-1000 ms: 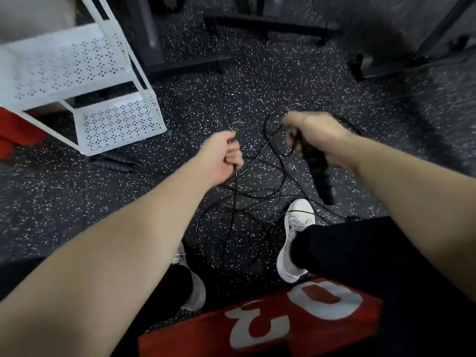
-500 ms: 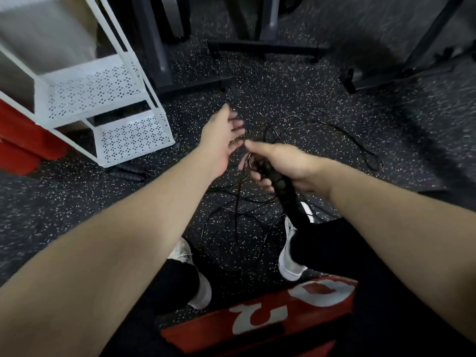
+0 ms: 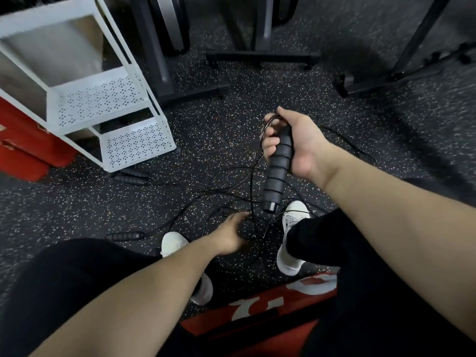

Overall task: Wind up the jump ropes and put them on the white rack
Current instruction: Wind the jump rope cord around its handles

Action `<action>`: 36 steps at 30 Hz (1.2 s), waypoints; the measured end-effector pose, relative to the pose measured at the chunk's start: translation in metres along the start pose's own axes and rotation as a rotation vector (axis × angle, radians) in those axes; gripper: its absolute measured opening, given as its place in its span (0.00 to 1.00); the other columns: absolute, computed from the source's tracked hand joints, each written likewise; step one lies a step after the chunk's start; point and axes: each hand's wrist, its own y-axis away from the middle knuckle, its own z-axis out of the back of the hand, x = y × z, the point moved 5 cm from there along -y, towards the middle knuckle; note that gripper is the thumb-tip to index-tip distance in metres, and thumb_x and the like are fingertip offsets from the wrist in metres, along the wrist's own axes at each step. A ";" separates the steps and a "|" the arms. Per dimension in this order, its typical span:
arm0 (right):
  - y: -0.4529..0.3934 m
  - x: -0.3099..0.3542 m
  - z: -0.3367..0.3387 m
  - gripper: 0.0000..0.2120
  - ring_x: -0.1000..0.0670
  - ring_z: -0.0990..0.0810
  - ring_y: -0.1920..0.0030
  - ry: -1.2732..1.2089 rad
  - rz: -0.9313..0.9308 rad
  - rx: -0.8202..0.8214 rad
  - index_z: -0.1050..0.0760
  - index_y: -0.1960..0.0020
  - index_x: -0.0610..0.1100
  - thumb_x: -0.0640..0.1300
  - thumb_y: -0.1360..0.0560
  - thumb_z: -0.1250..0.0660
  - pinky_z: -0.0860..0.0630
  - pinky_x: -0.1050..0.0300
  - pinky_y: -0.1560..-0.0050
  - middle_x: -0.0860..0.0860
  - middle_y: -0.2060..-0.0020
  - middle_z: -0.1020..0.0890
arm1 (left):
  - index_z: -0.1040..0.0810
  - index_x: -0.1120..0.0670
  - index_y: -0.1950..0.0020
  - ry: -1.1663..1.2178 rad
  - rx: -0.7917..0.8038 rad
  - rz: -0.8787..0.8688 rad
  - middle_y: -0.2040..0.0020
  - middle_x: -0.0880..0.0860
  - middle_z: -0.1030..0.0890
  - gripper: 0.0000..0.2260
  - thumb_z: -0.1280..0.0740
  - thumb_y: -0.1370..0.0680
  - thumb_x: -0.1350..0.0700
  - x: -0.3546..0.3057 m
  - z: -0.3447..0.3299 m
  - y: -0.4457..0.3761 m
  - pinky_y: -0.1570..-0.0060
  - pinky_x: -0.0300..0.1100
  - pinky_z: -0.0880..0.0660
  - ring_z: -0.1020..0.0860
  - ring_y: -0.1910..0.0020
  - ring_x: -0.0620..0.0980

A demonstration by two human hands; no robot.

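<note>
Jump rope (image 3: 253, 191) cord tangled, hard to trace; left hand (image 3: 228, 234) blurred.

I saw black ribbed jump-rope handle (image 3: 277, 166) held upright-tilted above floor, thin black cords (image 3: 231, 191) tangled loose below; two handles (image 3: 130, 176) lay beside white rack (image 3: 103, 99), another (image 3: 125, 236) nearer.

Speckled floor (image 3: 257, 104): tangled ropes (image 3: 221, 191), white rack (image 3: 134, 143).
</note>
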 end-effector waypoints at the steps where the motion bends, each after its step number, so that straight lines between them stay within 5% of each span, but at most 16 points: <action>1: 0.001 0.001 -0.003 0.16 0.54 0.34 0.73 -0.042 0.002 0.014 0.25 0.59 0.44 0.50 0.17 0.41 0.34 0.63 0.73 0.50 0.69 0.29 | 0.45 0.44 0.17 -0.030 -0.028 -0.005 0.17 0.55 0.44 0.39 0.27 0.22 0.60 0.001 -0.002 -0.004 0.29 0.48 0.30 0.33 0.24 0.57; 5: 0.006 0.002 -0.014 0.17 0.54 0.33 0.74 -0.191 -0.016 0.089 0.24 0.60 0.43 0.49 0.17 0.41 0.33 0.64 0.74 0.50 0.70 0.28 | 0.51 0.38 0.17 -0.304 0.069 0.055 0.15 0.49 0.53 0.46 0.25 0.25 0.42 -0.008 -0.023 -0.019 0.23 0.68 0.48 0.51 0.17 0.58; 7: 0.007 0.002 -0.017 0.17 0.54 0.33 0.74 -0.243 -0.023 0.115 0.24 0.60 0.44 0.50 0.17 0.41 0.33 0.64 0.73 0.50 0.70 0.28 | 0.46 0.35 0.19 -0.357 0.098 0.068 0.16 0.50 0.45 0.39 0.29 0.25 0.35 -0.009 -0.035 -0.028 0.24 0.70 0.50 0.45 0.18 0.57; 9: 0.007 0.003 -0.016 0.16 0.54 0.33 0.74 -0.271 -0.027 0.119 0.25 0.59 0.44 0.50 0.17 0.41 0.33 0.64 0.73 0.50 0.69 0.28 | 0.35 0.31 0.30 -0.242 0.101 0.043 0.26 0.49 0.27 0.27 0.33 0.26 0.29 -0.007 -0.045 -0.038 0.24 0.63 0.40 0.30 0.24 0.55; 12: 0.003 0.007 -0.007 0.16 0.54 0.33 0.74 -0.264 -0.014 0.067 0.25 0.59 0.44 0.50 0.17 0.41 0.33 0.65 0.73 0.50 0.69 0.27 | 0.29 0.42 0.33 0.031 0.161 0.012 0.40 0.52 0.20 0.16 0.31 0.19 0.44 -0.012 -0.052 -0.045 0.48 0.38 0.22 0.20 0.39 0.55; 16: -0.004 0.010 0.006 0.16 0.54 0.34 0.74 -0.267 -0.018 -0.024 0.25 0.59 0.44 0.50 0.17 0.42 0.33 0.65 0.73 0.49 0.70 0.27 | 0.26 0.51 0.25 0.041 0.178 -0.051 0.31 0.54 0.21 0.26 0.28 0.21 0.45 -0.026 -0.046 -0.039 0.41 0.32 0.28 0.22 0.37 0.49; 18: -0.007 0.008 0.011 0.16 0.53 0.34 0.74 -0.229 -0.008 -0.063 0.26 0.58 0.44 0.51 0.16 0.43 0.33 0.65 0.73 0.49 0.69 0.27 | 0.18 0.53 0.37 0.030 0.170 -0.043 0.47 0.55 0.16 0.13 0.32 0.18 0.48 -0.031 -0.036 -0.034 0.61 0.26 0.30 0.21 0.54 0.46; 19: -0.008 0.008 0.014 0.16 0.53 0.33 0.74 -0.194 -0.002 -0.088 0.26 0.57 0.44 0.52 0.16 0.42 0.33 0.64 0.73 0.48 0.69 0.27 | 0.17 0.52 0.43 0.087 0.151 -0.037 0.54 0.52 0.18 0.10 0.33 0.17 0.48 -0.035 -0.028 -0.030 0.65 0.27 0.31 0.24 0.58 0.47; 22: -0.008 0.005 0.025 0.16 0.53 0.33 0.74 -0.105 0.008 -0.155 0.27 0.57 0.44 0.52 0.16 0.42 0.33 0.63 0.73 0.48 0.68 0.27 | 0.17 0.49 0.54 0.106 0.094 -0.047 0.52 0.45 0.18 0.19 0.38 0.18 0.37 -0.055 0.004 -0.013 0.51 0.39 0.28 0.21 0.53 0.48; 26: -0.005 -0.005 0.037 0.18 0.52 0.32 0.75 0.052 -0.014 -0.227 0.27 0.58 0.45 0.55 0.17 0.42 0.31 0.62 0.75 0.48 0.67 0.27 | 0.19 0.54 0.66 0.020 0.071 -0.057 0.70 0.49 0.25 0.30 0.45 0.16 0.37 -0.074 0.045 0.016 0.59 0.42 0.33 0.30 0.69 0.47; 30: 0.004 -0.012 0.044 0.23 0.52 0.29 0.74 0.333 -0.001 -0.311 0.20 0.53 0.43 0.62 0.19 0.39 0.29 0.60 0.73 0.47 0.64 0.21 | 0.18 0.51 0.73 0.151 0.006 -0.153 0.65 0.60 0.18 0.30 0.42 0.16 0.40 -0.086 0.085 0.050 0.46 0.47 0.27 0.25 0.68 0.49; 33: 0.019 -0.016 0.034 0.29 0.53 0.26 0.73 0.658 0.004 -0.223 0.19 0.42 0.46 0.69 0.21 0.43 0.27 0.59 0.72 0.47 0.51 0.15 | 0.24 0.54 0.76 0.369 -0.032 -0.248 0.75 0.51 0.26 0.29 0.39 0.15 0.47 -0.099 0.109 0.076 0.50 0.45 0.29 0.30 0.73 0.47; 36: 0.039 -0.025 0.015 0.31 0.51 0.20 0.63 1.028 0.017 -0.011 0.24 0.32 0.57 0.73 0.23 0.49 0.22 0.55 0.63 0.51 0.36 0.20 | 0.26 0.53 0.77 0.520 -0.090 -0.298 0.77 0.47 0.31 0.28 0.38 0.16 0.50 -0.108 0.128 0.099 0.51 0.45 0.31 0.34 0.74 0.48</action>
